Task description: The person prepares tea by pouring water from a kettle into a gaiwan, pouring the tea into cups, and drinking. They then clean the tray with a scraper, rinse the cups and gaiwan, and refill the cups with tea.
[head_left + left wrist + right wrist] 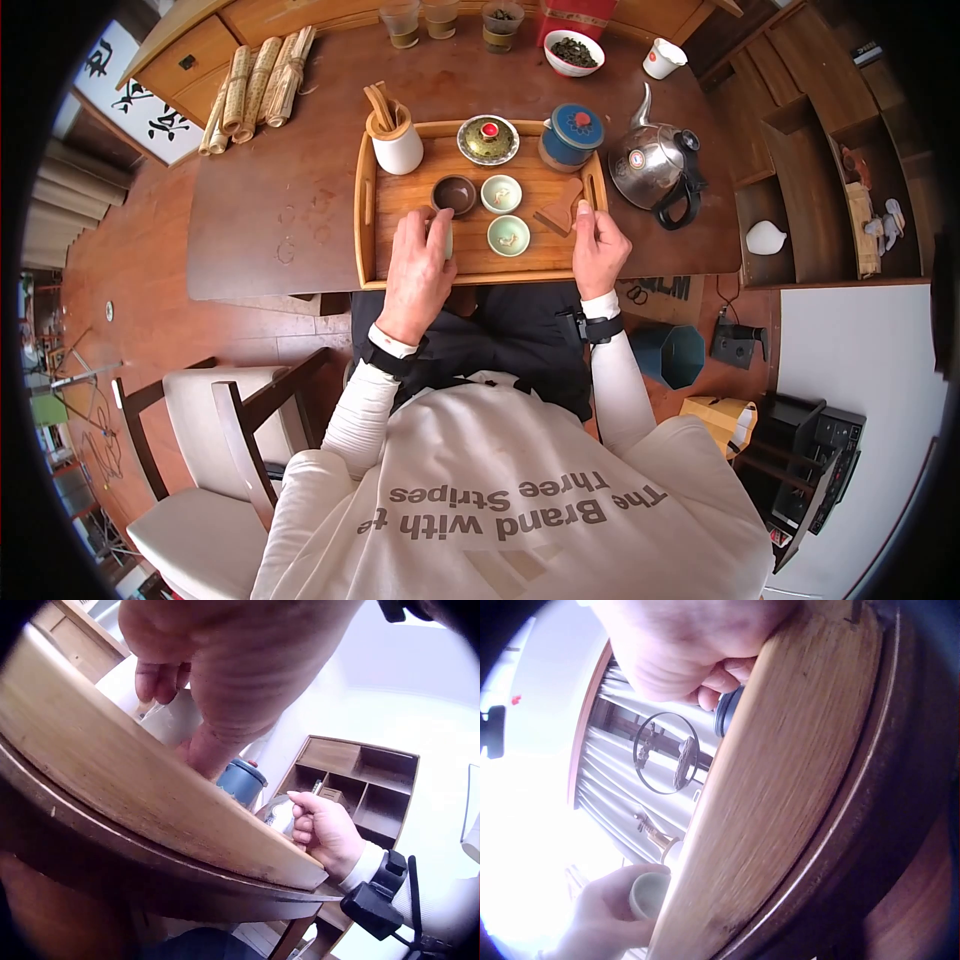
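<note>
My left hand (418, 270) grips a pale green cup (651, 895) over the left front of the wooden tray (378, 240). In the head view the fingers hide most of that cup. At the tray's right front, my right hand (600, 250) pinches a flat brown piece (570, 200) between thumb and curled fingers; part of it is covered by the hand. Two more pale green cups (508, 236) stand mid-tray, one behind the other. Beside the rear one is a dark brown cup (454, 195). Behind them sits a green lidded bowl (489, 142) with a red knob.
On the tray are a white holder (398, 150) of wooden tools and a blue lidded jar (570, 140). A steel kettle (650, 165) stands right of the tray. Behind lie a bowl of dark leaves (574, 54), a white cup (664, 58) and bamboo rolls (262, 85) at left.
</note>
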### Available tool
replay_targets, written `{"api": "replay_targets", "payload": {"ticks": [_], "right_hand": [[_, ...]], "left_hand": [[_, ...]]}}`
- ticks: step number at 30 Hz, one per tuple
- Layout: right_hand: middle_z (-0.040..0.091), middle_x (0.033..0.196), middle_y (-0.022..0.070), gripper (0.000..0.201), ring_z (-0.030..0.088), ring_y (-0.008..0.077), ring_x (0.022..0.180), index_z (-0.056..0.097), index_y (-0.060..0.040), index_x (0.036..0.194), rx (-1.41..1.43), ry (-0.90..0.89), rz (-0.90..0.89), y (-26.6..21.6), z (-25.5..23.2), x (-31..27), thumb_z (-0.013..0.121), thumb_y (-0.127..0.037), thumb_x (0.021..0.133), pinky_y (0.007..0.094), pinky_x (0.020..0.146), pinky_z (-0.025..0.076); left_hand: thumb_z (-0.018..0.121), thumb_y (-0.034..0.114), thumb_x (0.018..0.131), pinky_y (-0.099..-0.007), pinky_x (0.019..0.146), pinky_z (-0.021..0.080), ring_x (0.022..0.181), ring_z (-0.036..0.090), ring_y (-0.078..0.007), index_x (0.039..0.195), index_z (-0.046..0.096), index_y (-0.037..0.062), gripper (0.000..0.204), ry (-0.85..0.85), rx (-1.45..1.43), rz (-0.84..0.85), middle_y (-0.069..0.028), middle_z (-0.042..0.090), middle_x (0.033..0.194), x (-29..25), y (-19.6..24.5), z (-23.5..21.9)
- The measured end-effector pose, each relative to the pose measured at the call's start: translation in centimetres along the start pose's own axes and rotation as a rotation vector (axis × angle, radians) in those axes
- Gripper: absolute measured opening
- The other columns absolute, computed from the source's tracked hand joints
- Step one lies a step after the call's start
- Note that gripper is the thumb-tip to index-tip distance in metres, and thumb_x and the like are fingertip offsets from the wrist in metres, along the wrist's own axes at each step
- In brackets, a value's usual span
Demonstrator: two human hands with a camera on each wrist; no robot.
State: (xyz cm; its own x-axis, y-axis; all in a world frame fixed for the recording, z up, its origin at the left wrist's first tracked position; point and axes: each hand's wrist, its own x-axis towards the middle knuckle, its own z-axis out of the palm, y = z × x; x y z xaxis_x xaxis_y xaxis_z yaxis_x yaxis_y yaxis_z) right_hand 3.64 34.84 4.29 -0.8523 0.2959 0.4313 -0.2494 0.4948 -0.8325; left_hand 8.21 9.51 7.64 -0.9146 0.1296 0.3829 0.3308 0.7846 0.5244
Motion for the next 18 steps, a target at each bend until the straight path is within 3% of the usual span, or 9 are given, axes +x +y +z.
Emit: {"api": "replay_targets", "payload": {"ticks": [8, 10, 14, 16, 17, 18], "right_hand": [[0.055, 0.059, 0.0120, 0.037, 0.052, 0.0199, 0.052, 0.060, 0.0023, 0.074, -0.011, -0.014, 0.001, 0.2, 0.1, 0.0, 0.069, -0.021, 0.101, 0.0352, 0.055, 0.044], [0.053, 0.058, 0.0113, 0.036, 0.049, 0.0188, 0.052, 0.060, 0.0023, 0.074, 0.015, 0.018, -0.016, 0.0, 0.2, 0.0, 0.070, -0.020, 0.100, 0.0348, 0.054, 0.042], [0.053, 0.058, 0.0111, 0.035, 0.048, 0.0176, 0.051, 0.060, 0.0024, 0.074, 0.004, 0.008, 0.016, 0.5, 0.1, -0.1, 0.070, -0.019, 0.100, 0.0343, 0.054, 0.042], [0.056, 0.061, 0.0022, 0.036, 0.047, 0.0062, 0.059, 0.062, 0.0022, 0.074, -0.024, -0.012, 0.012, 0.4, 0.1, -0.1, 0.068, -0.020, 0.102, 0.0278, 0.056, 0.041], [0.056, 0.061, 0.0022, 0.036, 0.047, 0.0062, 0.059, 0.062, 0.0022, 0.074, -0.024, -0.013, 0.013, 0.3, 0.1, -0.1, 0.068, -0.020, 0.102, 0.0278, 0.056, 0.041], [0.054, 0.059, 0.0065, 0.036, 0.047, 0.0118, 0.055, 0.061, 0.0023, 0.074, -0.015, -0.003, 0.008, 0.1, 0.1, 0.0, 0.069, -0.019, 0.101, 0.0311, 0.054, 0.041]], "left_hand": [[0.078, -0.006, 0.072, -0.0451, 0.094, 0.050, 0.112, 0.056, -0.0403, 0.133, 0.055, 0.0012, 0.065, 0.045, 0.041, 0.042, -0.0199, 0.054, 0.122, 1.0, 1.1, -0.5], [0.083, 0.004, 0.075, -0.0448, 0.091, 0.052, 0.107, 0.060, -0.0388, 0.131, 0.057, 0.0016, 0.062, 0.151, -0.003, 0.007, -0.0189, 0.058, 0.117, 1.4, 1.5, -0.1], [0.088, 0.015, 0.075, -0.0446, 0.088, 0.053, 0.101, 0.063, -0.0372, 0.127, 0.059, 0.0022, 0.061, 0.143, -0.063, -0.151, -0.0172, 0.062, 0.111, 1.1, 1.8, 0.7], [0.089, 0.022, 0.075, -0.0443, 0.087, 0.053, 0.098, 0.064, -0.0363, 0.124, 0.061, 0.0019, 0.060, 0.170, -0.050, -0.168, -0.0160, 0.064, 0.107, 0.7, 1.5, 0.9], [0.089, 0.022, 0.075, -0.0443, 0.087, 0.053, 0.098, 0.064, -0.0363, 0.124, 0.061, 0.0019, 0.060, 0.169, -0.050, -0.169, -0.0160, 0.064, 0.107, 0.4, 1.4, 0.9], [0.088, 0.023, 0.075, -0.0444, 0.086, 0.053, 0.097, 0.064, -0.0364, 0.123, 0.062, 0.0014, 0.059, 0.150, -0.001, -0.183, -0.0160, 0.064, 0.106, 0.2, 1.3, 0.9]]}}
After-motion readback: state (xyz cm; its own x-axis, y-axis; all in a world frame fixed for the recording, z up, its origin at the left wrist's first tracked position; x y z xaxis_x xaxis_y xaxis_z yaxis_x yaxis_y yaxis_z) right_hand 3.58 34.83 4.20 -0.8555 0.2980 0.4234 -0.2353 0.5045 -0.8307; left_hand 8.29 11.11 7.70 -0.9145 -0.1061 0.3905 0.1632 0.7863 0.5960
